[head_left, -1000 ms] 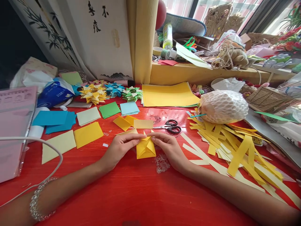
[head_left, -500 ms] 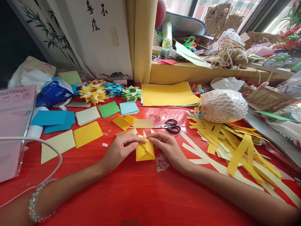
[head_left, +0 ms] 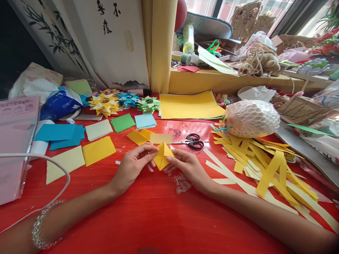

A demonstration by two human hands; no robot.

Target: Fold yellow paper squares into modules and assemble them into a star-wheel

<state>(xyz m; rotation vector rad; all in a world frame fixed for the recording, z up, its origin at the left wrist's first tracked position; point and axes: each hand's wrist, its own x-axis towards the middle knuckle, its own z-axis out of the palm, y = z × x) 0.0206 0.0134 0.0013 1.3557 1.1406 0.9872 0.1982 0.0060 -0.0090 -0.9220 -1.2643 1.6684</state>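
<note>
Between my two hands is a folded piece of yellow paper, now kite-like with a point at the top and one at the bottom. My left hand pinches its left edge between thumb and fingers. On its right side, the thumb and fingers of my right hand press the paper, where a small flap stands out. Just beyond my hands lie small yellow paper pieces and a pale yellow piece. Black-handled scissors rest behind my right hand, blades pointing left.
Paper stacks in blue, green and yellow lie on the left of the red table. Paper strips heap at the right beside a net-wrapped round object. Folded paper ornaments and yellow sheets sit behind.
The yellow paper has been lifted and turned from a square-bottomed shape lying low to a pointed, kite-like one. My fingers have shifted to its two sides.
</note>
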